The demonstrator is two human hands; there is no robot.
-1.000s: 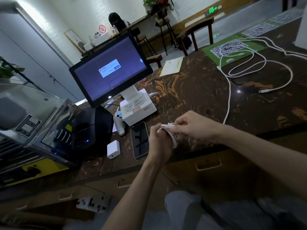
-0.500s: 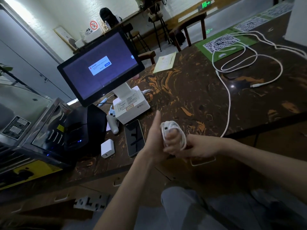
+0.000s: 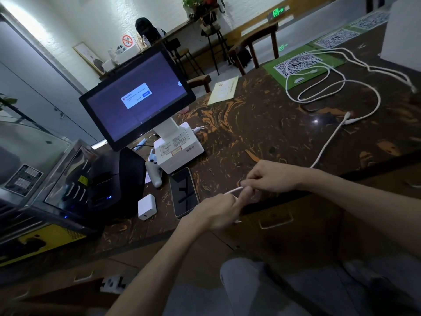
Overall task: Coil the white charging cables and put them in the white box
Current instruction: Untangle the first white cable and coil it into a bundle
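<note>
**Cable held between both hands at counter edge**

Both hands work above the near edge of the counter, a dark slab with orange marbling.

Left hand: fingers curled, gripping one end of a white cable. Whether coiled turns lie inside the fist cannot be told. A small plug tip shows just below this hand.

Right hand: fingers bent, pinching the same cable just beside the left hand. A short straight stretch of cable spans the two hands.

From behind the right wrist the cable runs away across the counter, rising to the right. It reaches a connector and appears to continue into loose loops farther back. The loops lie partly on a green mat printed with a QR code. A second strand trails toward the right edge of the view.

A white block stands at the far right corner of the counter, cut off by the frame; whether it is the box cannot be told.

Other items on the counter:
- Monitor on a white stand, left of centre.
- Phone, face up, just left of the hands.
- Charger, white, left of the phone.
- Paper sheet, behind the monitor.
</note>
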